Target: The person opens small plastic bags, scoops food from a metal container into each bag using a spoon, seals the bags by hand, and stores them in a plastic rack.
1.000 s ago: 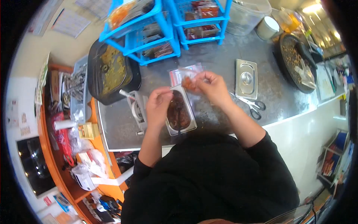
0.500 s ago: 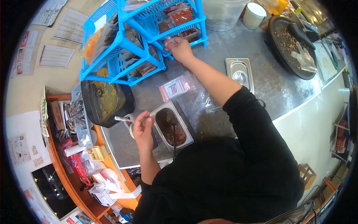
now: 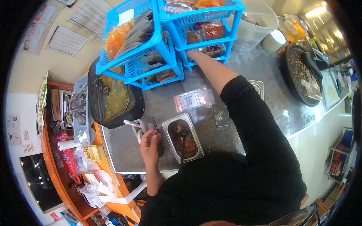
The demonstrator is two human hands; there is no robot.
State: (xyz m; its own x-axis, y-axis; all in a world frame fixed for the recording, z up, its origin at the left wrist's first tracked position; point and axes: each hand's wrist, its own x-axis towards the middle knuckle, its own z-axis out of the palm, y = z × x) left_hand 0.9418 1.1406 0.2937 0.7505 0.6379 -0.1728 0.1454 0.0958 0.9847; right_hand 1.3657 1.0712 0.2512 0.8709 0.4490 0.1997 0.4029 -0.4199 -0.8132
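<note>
My right hand (image 3: 193,55) reaches into the lower tier of a blue plastic basket rack (image 3: 205,46); its fingers are hidden inside. Packets of dark red contents (image 3: 214,50) lie in that tier. Loosely curled, my left hand (image 3: 149,146) hovers beside a grey tape dispenser-like device (image 3: 150,124), its thumb apart from the fingers and nothing visible in it. To its right stands a steel container (image 3: 166,130) of dark brown paste with a dark-handled spoon (image 3: 183,141) in it. Behind the container lies a clear packet with a printed label (image 3: 189,100).
A second blue rack (image 3: 141,77) holds many packets. Left of it sits a dark lidded pan (image 3: 113,96) smeared with yellow. A steel lid (image 3: 258,86), a clear tub (image 3: 252,32), a white-lidded jar (image 3: 273,40) and a large stone mortar (image 3: 296,84) stand to the right.
My right hand has gone from the rack's front edge deeper into the lower tier. My left hand has lowered slightly, its fingers looser. The view has shifted, so the racks appear farther right.
</note>
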